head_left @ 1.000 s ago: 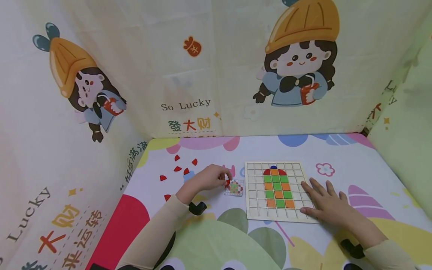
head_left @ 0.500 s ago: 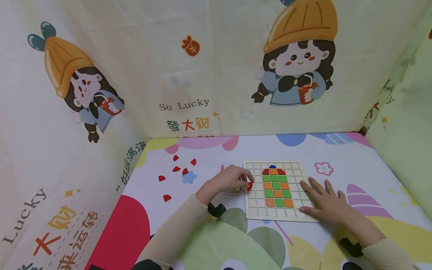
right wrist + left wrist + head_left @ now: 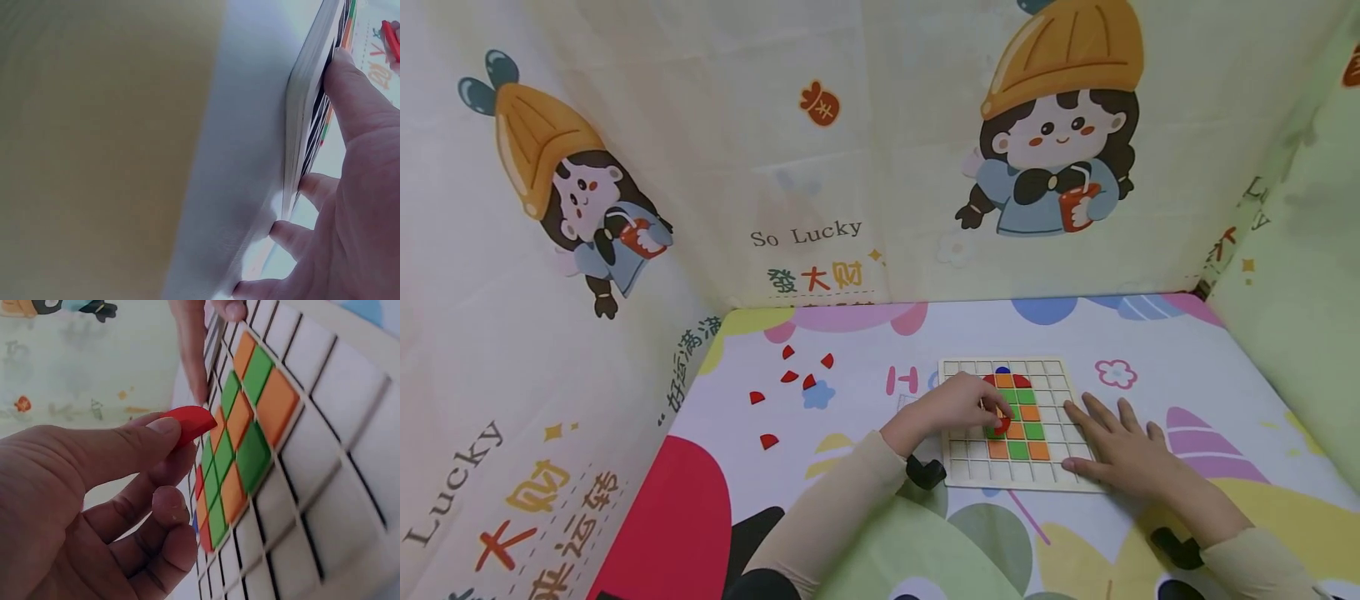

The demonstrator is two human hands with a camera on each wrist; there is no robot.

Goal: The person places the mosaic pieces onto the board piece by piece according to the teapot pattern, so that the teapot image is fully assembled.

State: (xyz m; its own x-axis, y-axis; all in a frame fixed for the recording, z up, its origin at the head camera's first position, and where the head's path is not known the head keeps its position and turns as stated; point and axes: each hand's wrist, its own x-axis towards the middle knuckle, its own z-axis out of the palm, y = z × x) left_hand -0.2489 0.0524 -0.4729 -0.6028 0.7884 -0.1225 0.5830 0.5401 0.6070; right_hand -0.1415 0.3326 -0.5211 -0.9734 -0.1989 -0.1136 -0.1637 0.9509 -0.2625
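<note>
My left hand [image 3: 958,407] pinches a red quarter-round tile [image 3: 190,422] between thumb and forefinger. It hovers over the left part of the coloured pattern on a pale wooden grid board [image 3: 966,473]. Orange and green square tiles [image 3: 1018,451] form a block on the board. At its top are red rounded tiles [image 3: 1022,382] and a blue one [image 3: 1002,370], partly covered by the left hand. With fingers spread, my right hand [image 3: 1127,450] rests at the board's right edge; in the right wrist view its thumb [image 3: 350,87] touches the board.
Several loose red tiles [image 3: 757,398] lie on the patterned tablecloth at the left. A small picture card [image 3: 906,402] beside the board is mostly hidden by the left hand. A printed cloth wall [image 3: 910,183] stands behind the table.
My left hand has carried the red tile rightward, from above the small card, past the board's left edge, to over the coloured tiles. The right hand has stayed at the board's right edge.
</note>
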